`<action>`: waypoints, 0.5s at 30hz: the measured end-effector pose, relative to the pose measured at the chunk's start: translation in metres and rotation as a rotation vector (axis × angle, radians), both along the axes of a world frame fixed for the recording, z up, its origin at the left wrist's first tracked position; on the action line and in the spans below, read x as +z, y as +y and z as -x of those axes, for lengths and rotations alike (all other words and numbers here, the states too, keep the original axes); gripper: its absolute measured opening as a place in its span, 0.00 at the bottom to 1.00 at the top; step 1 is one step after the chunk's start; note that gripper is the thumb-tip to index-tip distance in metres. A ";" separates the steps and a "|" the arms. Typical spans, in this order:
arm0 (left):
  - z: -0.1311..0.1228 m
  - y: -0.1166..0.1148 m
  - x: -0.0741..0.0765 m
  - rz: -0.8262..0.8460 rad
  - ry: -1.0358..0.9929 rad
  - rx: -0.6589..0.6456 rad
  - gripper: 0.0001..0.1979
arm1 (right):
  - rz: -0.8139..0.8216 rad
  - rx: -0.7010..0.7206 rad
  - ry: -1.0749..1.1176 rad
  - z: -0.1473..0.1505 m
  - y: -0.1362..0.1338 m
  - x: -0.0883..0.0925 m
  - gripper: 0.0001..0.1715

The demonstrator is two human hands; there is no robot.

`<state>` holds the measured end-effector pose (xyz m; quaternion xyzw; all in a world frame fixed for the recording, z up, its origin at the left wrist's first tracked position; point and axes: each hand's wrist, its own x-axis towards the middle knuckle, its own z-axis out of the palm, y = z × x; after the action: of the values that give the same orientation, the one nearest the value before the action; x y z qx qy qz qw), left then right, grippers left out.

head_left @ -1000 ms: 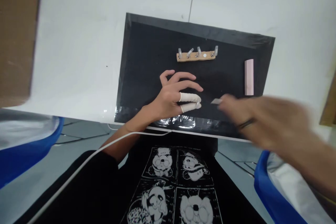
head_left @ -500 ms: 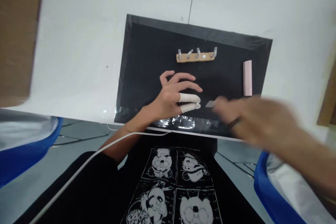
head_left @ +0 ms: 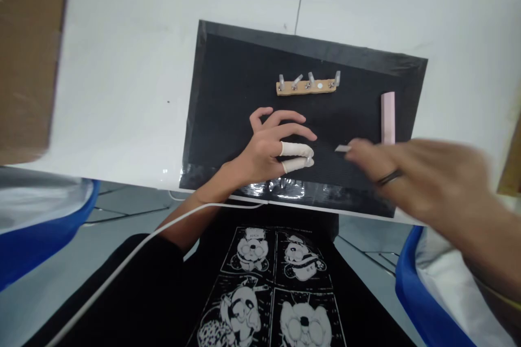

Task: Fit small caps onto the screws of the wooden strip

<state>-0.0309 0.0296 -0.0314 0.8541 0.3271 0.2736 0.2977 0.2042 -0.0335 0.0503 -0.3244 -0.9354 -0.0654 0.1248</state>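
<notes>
Your right hand (head_left: 411,181) is smeared by motion blur, so you cannot tell its grip on the small grey piece (head_left: 342,148) at its fingertips, nor what that piece is. Its forearm runs off the right edge. Below it, the blue bin (head_left: 423,303) is cut off.

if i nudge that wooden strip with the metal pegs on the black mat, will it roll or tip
The wooden strip looks flat and lies on the black mat, so it would probably slide, not roll. Its metal pegs stick out along one edge, so they might catch or tilt it if pushed there. It is small and thin, so likely light.
</notes>
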 end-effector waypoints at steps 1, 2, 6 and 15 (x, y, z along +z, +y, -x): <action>0.000 0.000 0.000 -0.001 -0.002 0.002 0.05 | 0.027 0.101 -0.007 0.001 0.000 -0.001 0.14; 0.000 0.000 0.000 -0.004 -0.009 0.006 0.05 | 0.053 0.189 -0.034 0.001 0.000 -0.002 0.18; 0.000 -0.001 -0.002 -0.032 -0.038 -0.002 0.05 | 0.024 0.121 0.005 0.002 0.002 -0.001 0.15; 0.000 -0.004 0.001 -0.090 0.010 0.054 0.07 | 0.156 -0.018 0.159 -0.010 -0.033 -0.017 0.10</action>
<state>-0.0306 0.0259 -0.0308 0.8588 0.3389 0.2919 0.2498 0.2145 -0.0666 0.0332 -0.3457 -0.9218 0.0323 0.1723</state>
